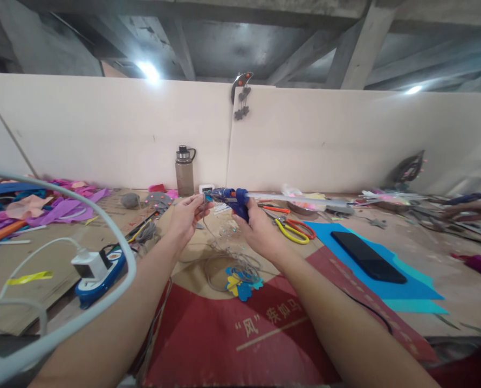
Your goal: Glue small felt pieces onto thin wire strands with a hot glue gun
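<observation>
In my right hand (259, 229) is a blue hot glue gun (237, 202), its nozzle turned left and a long clear glue stick (297, 199) running out of its back. My left hand (187, 216) pinches a small piece near the nozzle; a bit of teal shows there, but its shape is hard to make out. A thin grey cord (211, 231) hangs from those fingers to a loose tangle (240, 264) on the cardboard. Under the tangle lie blue, yellow and teal cut-out shapes (242, 288).
Yellow-handled scissors (291, 231) and a black phone (368, 256) on blue sheets (410, 288) lie at right. A bottle (184, 171) stands behind. At left are a power strip (101, 280), a white cable (131, 237) and coloured scraps (62, 205). Another person's hand (473, 210) is far right.
</observation>
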Action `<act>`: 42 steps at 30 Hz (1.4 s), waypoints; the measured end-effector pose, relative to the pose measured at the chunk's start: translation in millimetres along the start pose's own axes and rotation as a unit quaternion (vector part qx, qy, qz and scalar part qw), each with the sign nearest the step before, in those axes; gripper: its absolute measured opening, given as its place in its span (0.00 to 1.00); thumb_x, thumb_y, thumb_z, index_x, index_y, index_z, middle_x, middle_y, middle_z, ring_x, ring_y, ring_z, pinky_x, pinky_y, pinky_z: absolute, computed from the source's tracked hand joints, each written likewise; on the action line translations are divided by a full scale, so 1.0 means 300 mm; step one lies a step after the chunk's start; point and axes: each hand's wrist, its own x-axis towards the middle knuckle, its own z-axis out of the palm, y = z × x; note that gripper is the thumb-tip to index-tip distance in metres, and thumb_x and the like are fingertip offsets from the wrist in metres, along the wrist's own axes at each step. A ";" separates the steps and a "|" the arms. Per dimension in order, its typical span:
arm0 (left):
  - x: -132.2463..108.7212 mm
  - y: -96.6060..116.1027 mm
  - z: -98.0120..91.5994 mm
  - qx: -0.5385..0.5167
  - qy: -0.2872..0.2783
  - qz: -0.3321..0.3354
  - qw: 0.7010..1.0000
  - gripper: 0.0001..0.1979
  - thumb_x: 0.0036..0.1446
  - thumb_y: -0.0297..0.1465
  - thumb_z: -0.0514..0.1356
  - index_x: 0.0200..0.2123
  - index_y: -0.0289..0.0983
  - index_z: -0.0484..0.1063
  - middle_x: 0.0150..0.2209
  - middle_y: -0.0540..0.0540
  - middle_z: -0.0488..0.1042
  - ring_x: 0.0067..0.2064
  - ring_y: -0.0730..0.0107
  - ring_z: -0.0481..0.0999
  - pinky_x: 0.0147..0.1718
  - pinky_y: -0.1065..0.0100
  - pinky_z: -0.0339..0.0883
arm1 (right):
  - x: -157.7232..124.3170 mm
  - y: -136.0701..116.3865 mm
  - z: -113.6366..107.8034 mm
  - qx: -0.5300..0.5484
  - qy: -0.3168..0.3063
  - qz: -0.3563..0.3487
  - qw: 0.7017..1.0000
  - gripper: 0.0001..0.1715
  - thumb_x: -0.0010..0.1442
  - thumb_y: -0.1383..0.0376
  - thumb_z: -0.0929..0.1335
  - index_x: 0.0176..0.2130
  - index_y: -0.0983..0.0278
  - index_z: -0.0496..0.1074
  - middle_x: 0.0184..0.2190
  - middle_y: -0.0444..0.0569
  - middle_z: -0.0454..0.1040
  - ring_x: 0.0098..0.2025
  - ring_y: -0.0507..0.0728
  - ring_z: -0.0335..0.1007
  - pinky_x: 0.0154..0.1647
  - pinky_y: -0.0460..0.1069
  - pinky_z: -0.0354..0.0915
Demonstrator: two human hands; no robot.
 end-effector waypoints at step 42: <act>0.000 0.003 -0.009 0.070 0.042 0.004 0.997 0.12 0.42 0.35 0.66 0.30 0.34 0.73 0.31 0.45 0.76 0.31 0.70 0.76 0.25 0.74 0.65 | -0.001 0.002 -0.008 -0.002 0.010 0.031 0.999 0.16 0.57 0.64 0.62 0.46 0.65 0.64 0.40 0.57 0.72 0.43 0.61 0.67 0.46 0.58 0.62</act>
